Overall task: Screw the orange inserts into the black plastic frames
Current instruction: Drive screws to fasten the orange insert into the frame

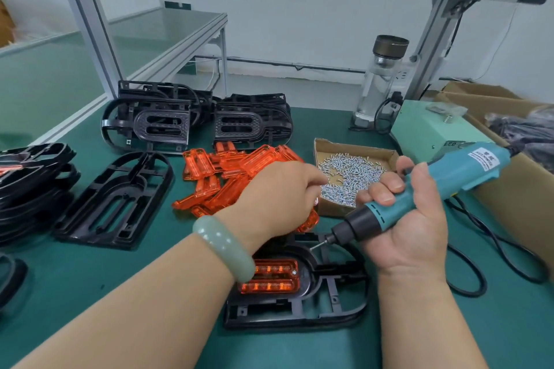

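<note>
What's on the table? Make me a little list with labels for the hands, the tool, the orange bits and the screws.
left hand: reaches over the orange pile to the screw box; pinching a screw or not, cannot tell
right hand: grips the blue screwdriver, bit pointing down at the near frame
near frame: black, holds one orange insert
orange pile: loose inserts beside the screw box
screw box: cardboard, holds many small silver screws
spare frame: black, no insert, lies further left

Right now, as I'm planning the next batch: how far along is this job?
Likely done: the left stack shows orange inside. In hand: the front frame holds a seated insert with one screw; the right hand grips the screwdriver, the left hand hovers by the screw box. Left: a pile of loose inserts, empty frames.
</note>
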Action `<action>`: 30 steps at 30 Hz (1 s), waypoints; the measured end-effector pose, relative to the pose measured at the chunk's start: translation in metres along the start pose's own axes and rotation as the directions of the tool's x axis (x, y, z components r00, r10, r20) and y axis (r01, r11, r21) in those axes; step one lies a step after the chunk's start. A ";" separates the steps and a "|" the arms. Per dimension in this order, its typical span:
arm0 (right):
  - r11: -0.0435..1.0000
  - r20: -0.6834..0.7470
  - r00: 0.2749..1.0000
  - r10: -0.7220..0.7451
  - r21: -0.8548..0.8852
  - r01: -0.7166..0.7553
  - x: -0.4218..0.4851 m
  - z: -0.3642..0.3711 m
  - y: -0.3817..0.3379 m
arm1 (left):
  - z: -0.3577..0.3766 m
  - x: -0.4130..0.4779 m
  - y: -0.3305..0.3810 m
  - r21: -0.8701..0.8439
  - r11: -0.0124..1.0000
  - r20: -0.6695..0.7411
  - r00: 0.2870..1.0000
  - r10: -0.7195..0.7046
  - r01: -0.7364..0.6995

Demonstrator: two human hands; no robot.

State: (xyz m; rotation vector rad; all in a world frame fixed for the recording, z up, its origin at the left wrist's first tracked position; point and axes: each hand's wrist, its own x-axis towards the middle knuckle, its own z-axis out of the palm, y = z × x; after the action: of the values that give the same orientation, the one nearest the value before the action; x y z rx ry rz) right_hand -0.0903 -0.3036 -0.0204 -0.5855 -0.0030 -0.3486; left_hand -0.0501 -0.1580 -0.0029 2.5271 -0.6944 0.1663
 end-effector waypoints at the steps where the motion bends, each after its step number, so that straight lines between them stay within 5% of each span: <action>1: 1.000 -0.007 1.000 -0.004 -0.001 0.004 0.001 -0.001 -0.001 | 0.004 0.010 0.001 0.007 1.000 0.016 1.000 0.015 -0.015; 7: 1.000 -0.043 0.999 -0.004 -0.006 0.004 0.004 -0.002 -0.001 | 0.030 0.055 0.005 0.224 0.972 0.183 0.983 0.025 -0.066; 14: 1.000 -0.057 0.998 0.010 0.009 -0.010 0.005 -0.003 0.001 | 0.042 0.076 0.012 0.415 0.910 0.394 0.898 -0.194 0.015; 26: 1.000 -0.077 0.997 0.019 0.004 -0.019 0.005 -0.002 0.002 | 0.048 0.084 0.018 0.439 0.898 0.230 0.970 -0.079 -0.030; 30: 1.000 -0.071 0.997 0.021 0.016 -0.020 0.006 -0.003 0.002 | 0.049 0.083 0.018 0.301 0.953 0.106 0.992 -0.073 0.038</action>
State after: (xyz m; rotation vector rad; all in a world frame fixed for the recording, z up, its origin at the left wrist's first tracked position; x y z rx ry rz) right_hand -0.0847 -0.3056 -0.0230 -0.5573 0.0685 -0.3489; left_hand 0.0114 -0.2331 -0.0163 2.8619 -0.6851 0.1117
